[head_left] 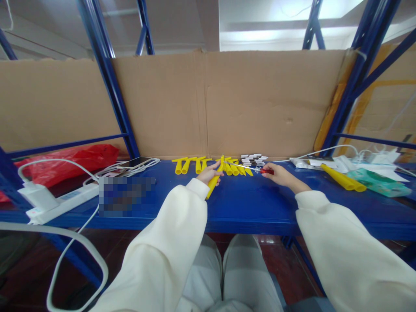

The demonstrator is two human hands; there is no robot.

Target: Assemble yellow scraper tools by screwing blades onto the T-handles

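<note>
My left hand (pixel 209 174) is closed around a yellow plastic handle (pixel 212 187), a hollow tube with a narrow crosspiece at its upper end. My right hand (pixel 276 174) grips a screwdriver (pixel 267 171) by its red handle. The screwdriver's metal shaft points left, and its tip reaches the upper end of the yellow handle; whether it sits in a screw I cannot tell. Behind my left hand, several more yellow handles (pixel 191 165) lie in a row on the blue table (pixel 243 203). A stack of small white and black pieces (pixel 253 159) lies behind the screwdriver, with small shiny bits near it.
A cardboard sheet (pixel 227 104) stands along the back between blue posts. On the left are a red plastic bag (pixel 71 167), a white power strip (pixel 65 201), cables and a phone (pixel 133 163). At right lie yellow tubes (pixel 344 180) and a green packet (pixel 378 182).
</note>
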